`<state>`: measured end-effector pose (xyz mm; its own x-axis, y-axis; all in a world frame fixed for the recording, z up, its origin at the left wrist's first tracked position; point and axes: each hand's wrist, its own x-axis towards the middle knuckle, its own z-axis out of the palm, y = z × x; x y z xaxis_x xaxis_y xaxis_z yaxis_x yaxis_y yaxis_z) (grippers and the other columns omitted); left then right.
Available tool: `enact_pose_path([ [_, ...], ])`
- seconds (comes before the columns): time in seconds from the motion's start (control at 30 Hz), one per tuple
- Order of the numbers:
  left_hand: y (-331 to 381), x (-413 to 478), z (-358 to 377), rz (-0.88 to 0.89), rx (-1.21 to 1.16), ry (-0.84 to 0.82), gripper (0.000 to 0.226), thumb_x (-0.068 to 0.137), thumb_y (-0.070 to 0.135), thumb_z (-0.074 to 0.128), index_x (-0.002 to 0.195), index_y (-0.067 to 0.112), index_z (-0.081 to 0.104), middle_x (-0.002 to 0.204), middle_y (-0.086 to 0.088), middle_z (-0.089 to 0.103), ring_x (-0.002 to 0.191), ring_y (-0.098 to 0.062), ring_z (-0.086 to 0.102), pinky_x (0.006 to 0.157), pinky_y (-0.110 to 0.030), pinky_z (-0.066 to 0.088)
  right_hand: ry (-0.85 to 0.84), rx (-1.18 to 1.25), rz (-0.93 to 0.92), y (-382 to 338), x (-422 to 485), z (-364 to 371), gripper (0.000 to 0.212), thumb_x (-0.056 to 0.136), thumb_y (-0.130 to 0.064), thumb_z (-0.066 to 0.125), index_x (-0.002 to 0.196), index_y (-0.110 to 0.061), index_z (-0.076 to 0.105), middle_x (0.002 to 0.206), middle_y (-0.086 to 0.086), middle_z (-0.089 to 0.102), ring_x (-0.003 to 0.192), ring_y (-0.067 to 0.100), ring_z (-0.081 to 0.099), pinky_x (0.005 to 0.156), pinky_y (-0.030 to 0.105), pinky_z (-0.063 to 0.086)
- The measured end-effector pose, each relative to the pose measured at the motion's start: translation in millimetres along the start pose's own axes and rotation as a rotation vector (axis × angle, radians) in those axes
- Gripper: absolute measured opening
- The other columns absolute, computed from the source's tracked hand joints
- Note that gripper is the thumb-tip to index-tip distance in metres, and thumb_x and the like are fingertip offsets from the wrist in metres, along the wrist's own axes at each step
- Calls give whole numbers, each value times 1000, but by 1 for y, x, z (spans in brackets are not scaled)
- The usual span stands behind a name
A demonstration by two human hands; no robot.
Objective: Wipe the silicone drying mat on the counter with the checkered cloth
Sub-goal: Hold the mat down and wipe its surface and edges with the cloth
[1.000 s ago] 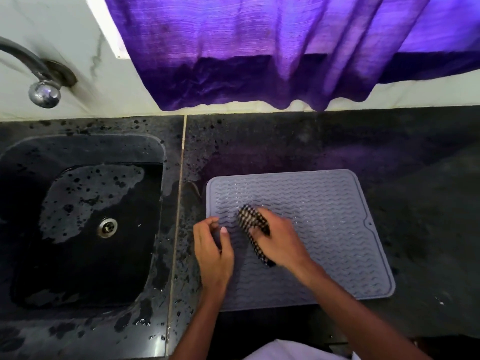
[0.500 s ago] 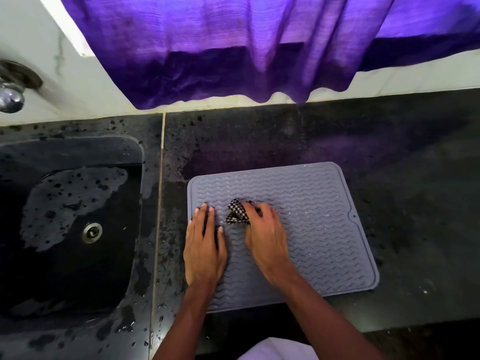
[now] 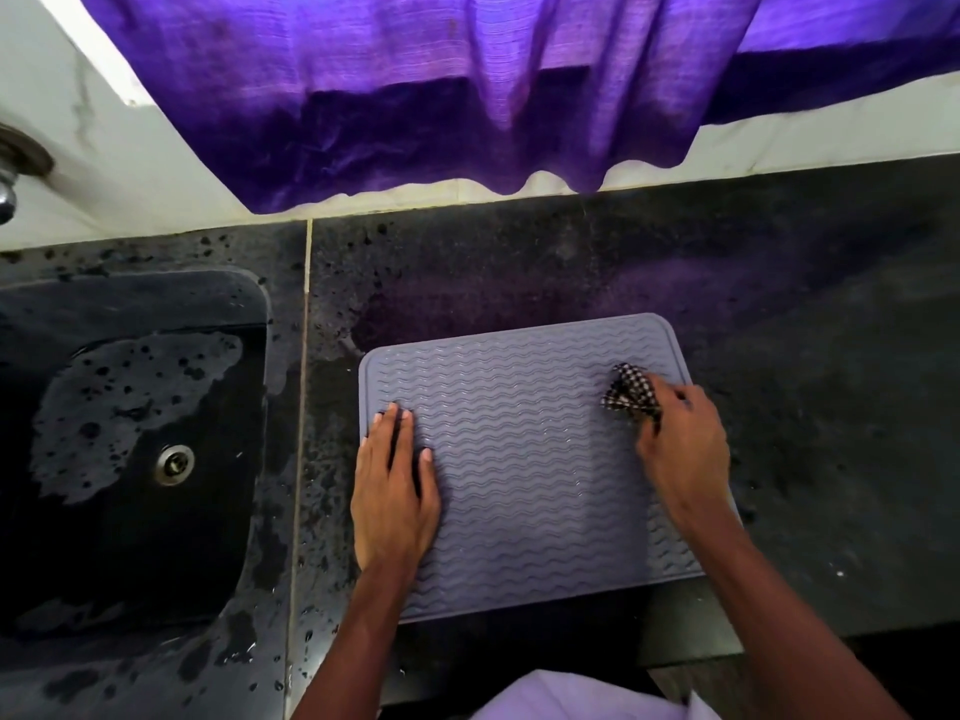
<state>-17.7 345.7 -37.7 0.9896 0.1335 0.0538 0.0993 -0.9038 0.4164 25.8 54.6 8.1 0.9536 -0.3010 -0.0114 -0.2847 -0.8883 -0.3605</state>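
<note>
The left hand [image 3: 395,491] lies flat, fingers together, on the left edge of the grey wave-ribbed silicone drying mat [image 3: 530,459], while the right hand [image 3: 680,444], pinching the bunched black-and-white checkered cloth [image 3: 631,394], has swept from the mat's middle to its far right edge — one stroke likely finished.

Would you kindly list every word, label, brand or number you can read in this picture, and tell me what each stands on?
No text can be read anywhere in this view.
The silicone drying mat shows only wavy ridges, and the checkered cloth only its checks.
The purple curtain, the counter and the sink bear no visible writing.
</note>
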Motion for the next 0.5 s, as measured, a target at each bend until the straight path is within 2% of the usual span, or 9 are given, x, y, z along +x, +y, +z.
enact_pose_path([
  [0.1,0,0,0,5,9,-4,56,102,36,34,150,7,41,159,-8,35,149,-23,30,120,-45,29,47,-16,53,21,7,-9,51,80,-5,61,129,-18,57,109,17,56,94,41,57,78,46,53],
  [0.23,1,1,0,9,23,-21,62,101,44,32,151,7,39,161,-8,33,150,-24,28,122,-43,26,155,32,163,34,14,-24,49,82,-4,59,130,-13,58,110,24,57,97,45,57,86,49,51],
  [0.3,3,1,-1,7,57,-43,67,101,50,29,153,8,34,163,-8,27,152,-23,22,124,-42,22,213,113,139,21,11,-28,49,85,-7,58,132,-16,56,111,21,58,97,40,60,89,41,50],
  [0.37,4,0,-1,8,96,-69,71,100,54,24,156,10,27,165,-5,20,154,-21,14,125,-39,16,208,152,21,-8,-1,-25,48,87,-13,60,134,-19,54,112,13,60,93,25,60,85,24,45],
  [0.43,3,0,-1,11,114,-86,73,100,56,21,157,12,23,166,-4,15,154,-19,10,126,-38,13,142,175,-126,-45,-20,-14,52,86,-13,64,137,-19,53,113,6,61,91,11,54,82,9,35],
  [0.5,3,0,-1,13,119,-93,73,100,56,21,158,12,22,166,-3,15,154,-19,10,126,-39,14,43,224,-233,-78,-39,4,55,84,-10,66,137,-16,53,117,3,61,96,8,52,83,5,35],
])
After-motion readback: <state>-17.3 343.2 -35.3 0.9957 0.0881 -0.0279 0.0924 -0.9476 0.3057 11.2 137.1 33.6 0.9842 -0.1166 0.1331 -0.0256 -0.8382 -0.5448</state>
